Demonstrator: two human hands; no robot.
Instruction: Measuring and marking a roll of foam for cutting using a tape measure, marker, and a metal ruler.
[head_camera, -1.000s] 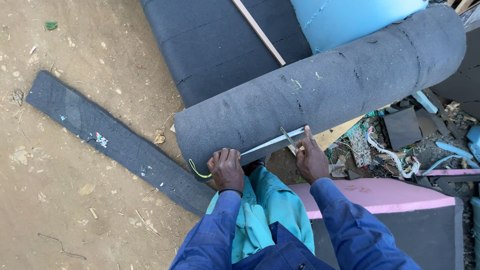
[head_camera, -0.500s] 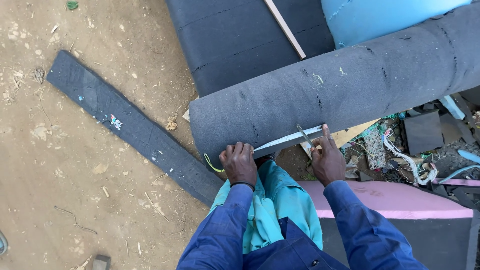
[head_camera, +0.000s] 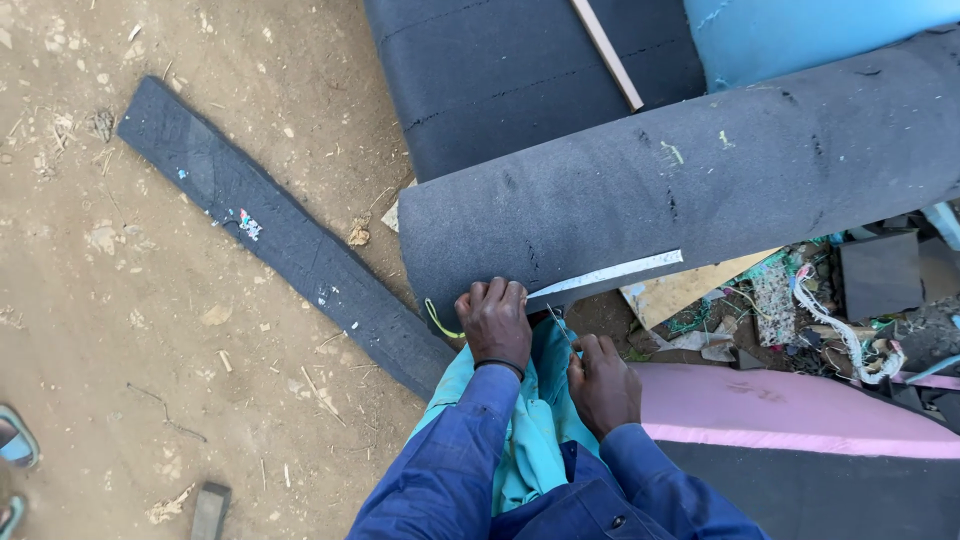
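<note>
Hands apart: left hand (head_camera: 496, 322) grips the near edge of the grey foam roll (head_camera: 690, 190) lying across the dirt ground (head_camera: 120, 330), beside a white strip (head_camera: 610, 274), while right hand (head_camera: 604, 386) pinches something thin over teal cloth (head_camera: 535, 420), near a grey foam plank (head_camera: 290, 240).

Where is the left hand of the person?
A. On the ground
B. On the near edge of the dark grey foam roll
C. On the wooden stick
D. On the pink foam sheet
B: the left hand grips the near edge of the dark grey foam roll, beside a long flat metal strip.
</note>
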